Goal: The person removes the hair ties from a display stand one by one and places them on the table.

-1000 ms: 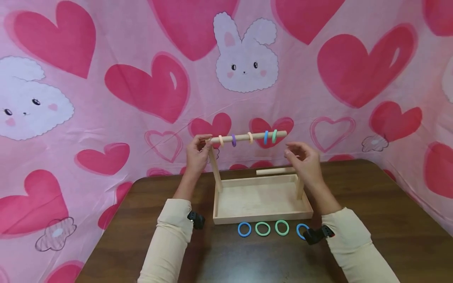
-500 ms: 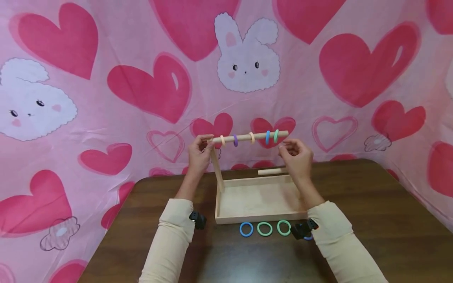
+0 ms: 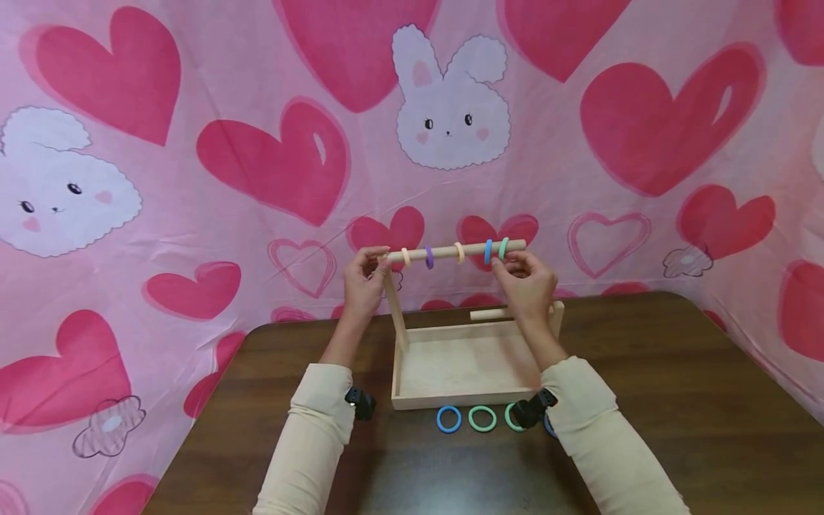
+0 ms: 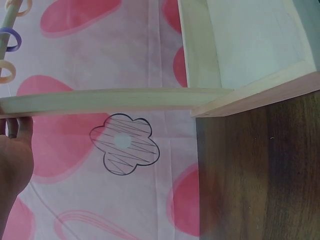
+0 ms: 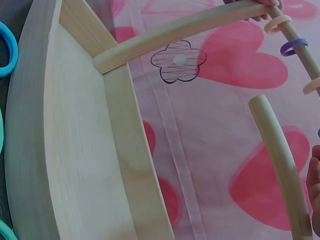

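Your left grip point(image 3: 363, 284) pinches the left end of the upper rod point(image 3: 444, 252), above the tray point(image 3: 450, 403). Your right grip point(image 3: 529, 285) is at the green ring point(image 3: 503, 248); can't tell if pinching. Head view shows five threaded rings point(image 3: 429, 257), left wrist only three. Right wrist camera point(image 3: 531, 410) partly hides loose rings point(image 3: 482, 430) on table point(image 3: 656, 386).

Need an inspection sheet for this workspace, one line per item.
Surface: dark wood-grain table.
Job's things: wooden tray on the table; left post meets upper rod, which carries five rings; lower rod, partly hidden; four rings in front of the tray, rightmost two partly hidden.
Clutter: nothing seen.
Hands: left hand holds the left post's top; right hand at the upper rod's blue ring and green ring, contact unclear.
Cables: nothing seen.
Surroundings: pink backdrop with hearts and rabbits.
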The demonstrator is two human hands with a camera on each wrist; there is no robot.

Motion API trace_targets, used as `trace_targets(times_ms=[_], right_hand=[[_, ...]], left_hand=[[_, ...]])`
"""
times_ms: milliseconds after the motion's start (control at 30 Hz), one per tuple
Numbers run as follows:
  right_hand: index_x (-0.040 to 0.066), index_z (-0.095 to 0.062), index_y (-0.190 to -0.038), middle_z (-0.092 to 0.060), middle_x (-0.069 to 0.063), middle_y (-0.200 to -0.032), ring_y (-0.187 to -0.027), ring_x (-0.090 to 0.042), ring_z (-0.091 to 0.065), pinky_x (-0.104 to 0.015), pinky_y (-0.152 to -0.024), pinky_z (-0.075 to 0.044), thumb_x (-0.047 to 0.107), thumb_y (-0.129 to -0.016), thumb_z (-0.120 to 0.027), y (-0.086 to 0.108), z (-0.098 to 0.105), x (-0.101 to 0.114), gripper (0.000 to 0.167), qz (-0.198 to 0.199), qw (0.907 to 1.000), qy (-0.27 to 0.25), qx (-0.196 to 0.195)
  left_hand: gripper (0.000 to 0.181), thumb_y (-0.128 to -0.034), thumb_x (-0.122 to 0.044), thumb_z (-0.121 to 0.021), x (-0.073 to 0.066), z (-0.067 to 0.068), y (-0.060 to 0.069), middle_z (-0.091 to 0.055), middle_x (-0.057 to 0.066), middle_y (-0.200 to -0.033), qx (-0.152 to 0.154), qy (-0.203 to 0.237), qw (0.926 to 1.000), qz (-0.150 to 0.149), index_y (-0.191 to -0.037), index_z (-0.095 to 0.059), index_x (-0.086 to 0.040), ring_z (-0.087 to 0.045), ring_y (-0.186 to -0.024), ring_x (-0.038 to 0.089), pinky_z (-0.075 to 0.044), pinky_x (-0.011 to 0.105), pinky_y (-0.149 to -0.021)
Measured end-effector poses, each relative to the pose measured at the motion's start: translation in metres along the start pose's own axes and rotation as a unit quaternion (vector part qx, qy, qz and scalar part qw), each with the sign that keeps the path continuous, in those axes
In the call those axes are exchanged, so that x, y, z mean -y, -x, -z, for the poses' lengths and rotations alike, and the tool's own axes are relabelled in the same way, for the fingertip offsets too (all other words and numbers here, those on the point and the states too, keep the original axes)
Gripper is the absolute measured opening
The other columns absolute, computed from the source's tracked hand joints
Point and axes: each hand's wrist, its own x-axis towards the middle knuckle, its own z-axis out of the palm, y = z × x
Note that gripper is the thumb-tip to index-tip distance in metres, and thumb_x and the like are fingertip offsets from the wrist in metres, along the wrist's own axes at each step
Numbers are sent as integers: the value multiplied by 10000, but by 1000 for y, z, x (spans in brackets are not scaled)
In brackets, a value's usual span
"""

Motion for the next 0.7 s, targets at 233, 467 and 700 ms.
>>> trace_targets(times_ms=[233, 467, 700], right_hand=[[-123, -743, -942, -626, 306, -642, -552, 128, -597, -59, -600, -509, 42, -837, -791, 2, -6, 4, 201, -32, 9995, -274, -124], [-193, -711, -959, -741, -152, -729, -566, 133, -605, -51, -600, -501, -38, -857, -742, 10, -3, 37, 188, -50, 9990, -412, -143], [-208, -705, -962, -699, 86, -651, -555, 114, -620, -59, -579, -499, -61, -854, -734, 7, 1, 35, 185, -126, 9986, -498, -103]], left_hand=[[211, -924, 63, -661, 1, 0, 0, -674, 338, -1048, -5, -5, 10000, 14, -1126, -644, 119, -663, -823, 10, -548, 150, -758], [211, -912, 73, -667, 1, 1, 0, -692, 299, -991, 10, 77, 10000, 13, -1114, -645, 126, -684, -820, 86, -558, 169, -756], [214, -917, 59, -670, 0, 0, 0, -717, 197, -997, 42, 81, 10000, 6, -1121, -651, 121, -647, -794, -10, -547, 150, -722]])
